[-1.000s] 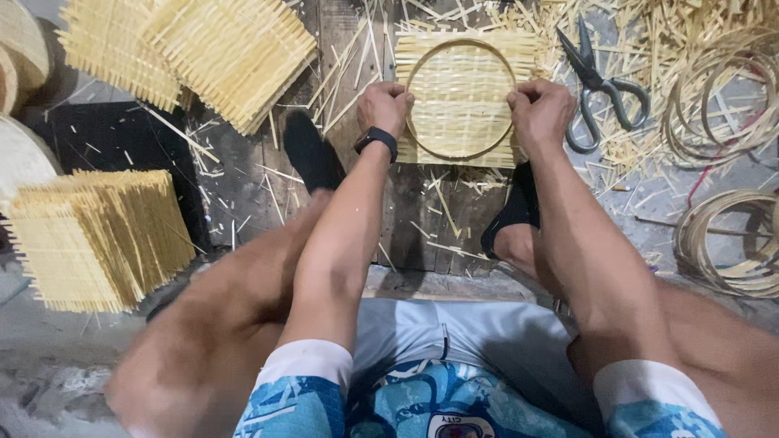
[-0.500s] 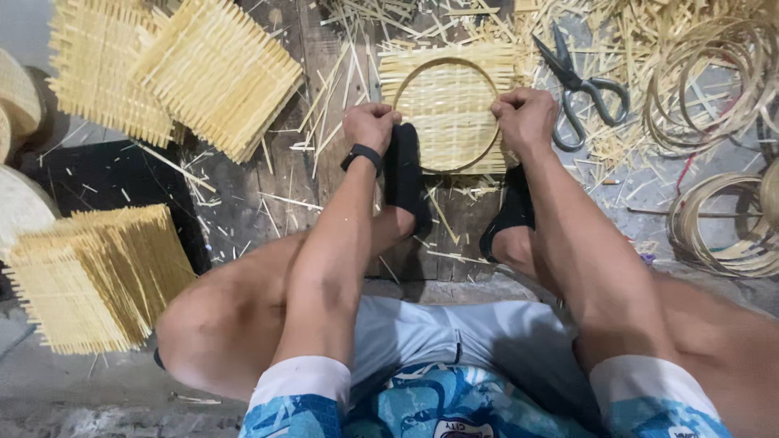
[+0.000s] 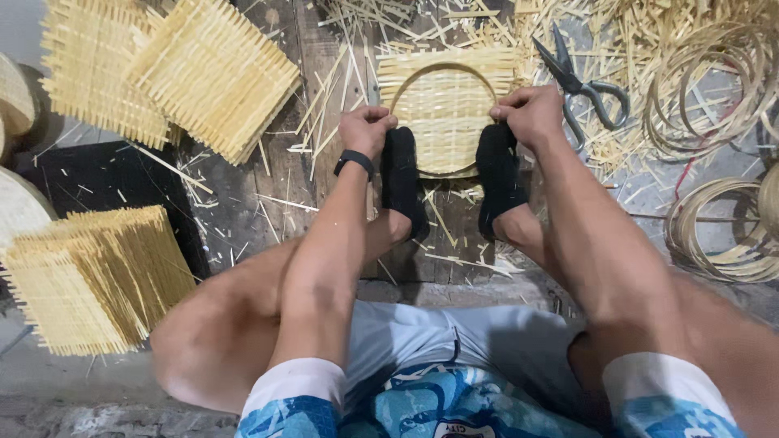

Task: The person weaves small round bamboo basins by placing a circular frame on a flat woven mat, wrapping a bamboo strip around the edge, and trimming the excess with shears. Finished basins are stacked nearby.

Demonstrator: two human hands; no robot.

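A square woven bamboo mat (image 3: 446, 105) lies on the wooden board in front of me, with a thin bamboo hoop (image 3: 442, 69) laid on it. My left hand (image 3: 367, 130) pinches the hoop and mat at the left side. My right hand (image 3: 529, 113) grips them at the right side. Both of my feet, in black socks (image 3: 402, 182), press down on the mat's near edge. A black band sits on my left wrist.
Black scissors (image 3: 580, 85) lie just right of the mat. Coiled bamboo hoops (image 3: 714, 81) and loose strips cover the right. Stacks of woven mats (image 3: 211, 73) sit at upper left, and another stack (image 3: 97, 280) at lower left.
My feet have slid forward onto the mat's near edge, and my left knee has dropped outward. Both hands stayed on the hoop's sides.
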